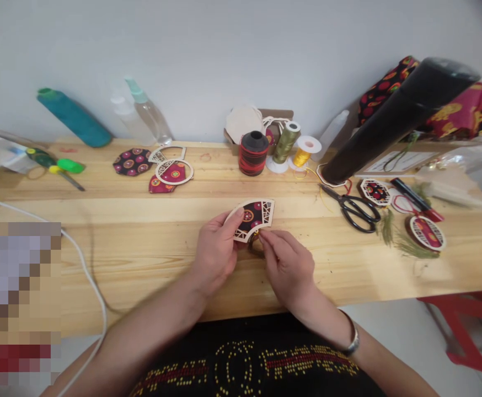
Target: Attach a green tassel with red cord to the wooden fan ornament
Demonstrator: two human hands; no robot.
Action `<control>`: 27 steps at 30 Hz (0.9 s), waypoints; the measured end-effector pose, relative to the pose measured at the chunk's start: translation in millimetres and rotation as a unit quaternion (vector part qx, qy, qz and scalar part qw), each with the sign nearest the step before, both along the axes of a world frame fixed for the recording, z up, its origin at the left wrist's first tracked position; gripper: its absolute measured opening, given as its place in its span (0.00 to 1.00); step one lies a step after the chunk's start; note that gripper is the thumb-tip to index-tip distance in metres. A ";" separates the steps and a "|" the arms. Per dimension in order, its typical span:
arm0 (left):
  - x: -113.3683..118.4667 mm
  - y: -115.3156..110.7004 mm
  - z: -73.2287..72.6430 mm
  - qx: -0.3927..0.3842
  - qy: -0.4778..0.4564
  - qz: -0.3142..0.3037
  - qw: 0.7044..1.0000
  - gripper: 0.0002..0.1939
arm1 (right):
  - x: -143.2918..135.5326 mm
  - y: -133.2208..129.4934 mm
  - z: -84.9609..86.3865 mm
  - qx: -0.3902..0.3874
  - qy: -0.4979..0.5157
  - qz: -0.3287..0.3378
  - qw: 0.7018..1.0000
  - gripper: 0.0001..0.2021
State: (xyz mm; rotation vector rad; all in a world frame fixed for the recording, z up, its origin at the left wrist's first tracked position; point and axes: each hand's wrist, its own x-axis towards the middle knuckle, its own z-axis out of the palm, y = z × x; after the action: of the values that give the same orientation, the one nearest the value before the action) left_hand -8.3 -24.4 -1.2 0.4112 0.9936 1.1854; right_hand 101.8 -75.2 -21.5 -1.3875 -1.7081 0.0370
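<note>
My left hand (218,245) is clamped on one end of the fan-shaped ornament (249,214), thumb across its front, probably to keep it steady with the printed side facing up. My right hand (290,264) works close beside it, finger and thumb pinched together at the inner curve, seemingly on the dark cord (256,249) looped below; my fingers hide the exact grip. The ornament is between my hands, above the middle of the worktop (142,231), where I suppose the light and reach are best.

The scissors (354,209) lie to my right, handles towards me, so I judge them easy to grab. Beyond my hands, the red-and-black spool (253,157), green spool (286,144) and yellow spool (302,159) stand upright, perhaps to stop them rolling. The octagonal ornament (375,192) and oval ornament (426,231) lie farther right, apparently out of my way.
</note>
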 end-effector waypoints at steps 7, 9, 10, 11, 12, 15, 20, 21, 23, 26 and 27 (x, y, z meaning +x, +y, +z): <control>1.2 -1.1 1.7 0.003 0.002 -0.003 1.000 0.09 | -0.7 -1.8 5.7 -0.110 -0.011 -0.006 0.994 0.14; 1.6 -1.4 1.6 0.005 0.003 -0.003 1.000 0.09 | -0.8 -2.1 6.6 -0.111 0.006 -0.010 0.994 0.14; 1.8 -1.5 1.5 0.006 0.003 -0.003 1.000 0.09 | -0.6 -2.2 6.9 -0.108 0.015 -0.012 0.994 0.13; 1.9 -1.7 1.2 0.009 0.003 -0.004 1.000 0.08 | -0.2 -2.4 7.0 -0.107 0.026 -0.013 0.994 0.13; 2.1 -1.9 0.9 0.011 0.004 -0.004 1.000 0.08 | 0.3 -2.5 7.2 -0.109 0.040 -0.013 0.993 0.12; 2.4 -2.4 -0.2 0.016 0.006 -0.002 1.000 0.08 | 2.0 -3.1 8.1 -0.138 0.097 -0.001 0.986 0.09; 2.6 -2.4 -0.7 0.018 0.014 -0.002 1.000 0.09 | 2.0 -3.9 9.3 -0.220 0.226 0.021 0.949 0.07; 2.7 -2.4 -0.7 0.019 0.018 -0.002 1.000 0.09 | 1.6 -4.0 9.5 -0.234 0.253 0.025 0.939 0.07; 3.1 -2.4 -0.7 0.025 0.023 0.000 0.999 0.09 | 1.0 -3.7 9.7 -0.255 0.297 0.029 0.920 0.06; 3.5 -2.6 -0.7 0.027 0.025 0.001 0.999 0.09 | 1.2 -2.7 9.3 -0.292 0.364 0.030 0.884 0.06; 3.6 -2.7 -0.5 0.024 0.026 0.000 0.999 0.09 | 1.5 -2.2 8.9 -0.311 0.390 0.034 0.866 0.06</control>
State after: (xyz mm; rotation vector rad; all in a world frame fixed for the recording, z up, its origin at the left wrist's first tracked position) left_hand -4.8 -27.1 -1.7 0.4821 1.0115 1.2047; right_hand 103.2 -77.4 -12.6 -1.4550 -1.0614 1.1262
